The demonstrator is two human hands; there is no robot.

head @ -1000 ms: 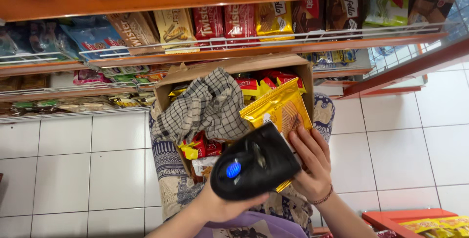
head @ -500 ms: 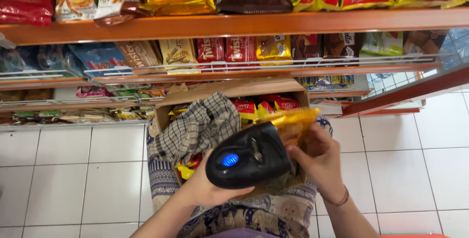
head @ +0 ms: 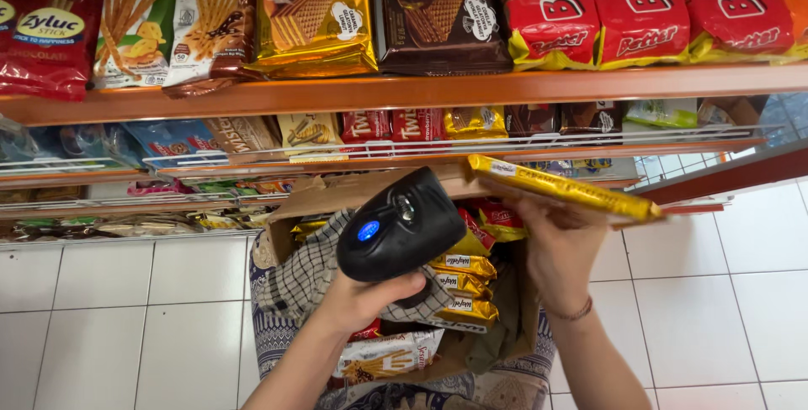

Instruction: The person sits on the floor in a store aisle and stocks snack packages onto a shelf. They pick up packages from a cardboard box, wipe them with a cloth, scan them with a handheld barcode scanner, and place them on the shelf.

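From the head camera, the left hand [head: 362,296] is wrapped tight around a black barcode scanner [head: 400,225] with a blue light. The right hand [head: 555,246] grips a gold wafer pack [head: 564,189], held flat above a cardboard box [head: 337,195] of snacks, just below the orange shelf [head: 404,90]. A checked cloth [head: 307,279] lies in the box.

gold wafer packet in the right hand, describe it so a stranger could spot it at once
Below the orange wooden shelf, above the open cardboard box, the right hand lifts a flat gold foil wafer packet. It is seen edge-on, raised beside the black handheld scanner, unlike the stacked gold packets in the box.
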